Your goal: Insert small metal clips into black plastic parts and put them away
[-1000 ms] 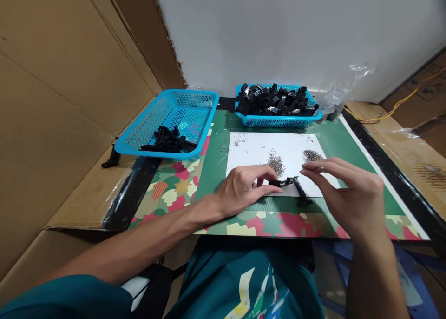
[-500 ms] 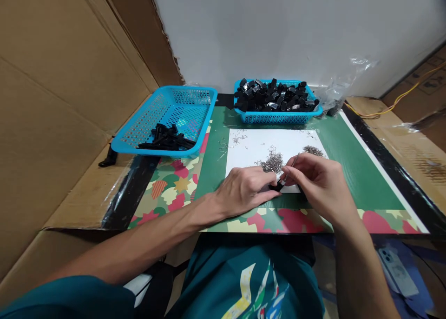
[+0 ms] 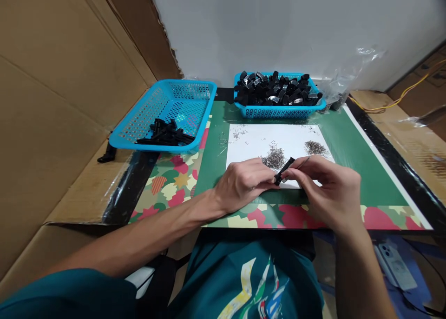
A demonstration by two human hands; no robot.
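Near the front edge of a white sheet (image 3: 256, 140), my left hand (image 3: 245, 182) pinches the lower end of a slim black part (image 3: 285, 170), which points up and to the right. Close against its right side, my right hand (image 3: 325, 184) has thumb and forefinger together, with a thin metal tool (image 3: 305, 162) between the fingers. Whether the right fingers also grip the black part is hard to tell. A pile of small metal pieces (image 3: 273, 156) lies just beyond the hands, and a second small pile (image 3: 315, 148) is to the right on the sheet.
A blue basket (image 3: 130, 143) at the left holds several long black parts. Another blue basket (image 3: 278, 112) at the back is heaped with black pieces, beside a clear plastic bag (image 3: 336, 91). Cardboard (image 3: 62, 86) walls the left side. A phone (image 3: 395, 263) lies low at the right.
The black part now slants upward and shows more of its length between my hands. My right hand has shifted slightly right, its tool now lying flatter. The view has moved a little.
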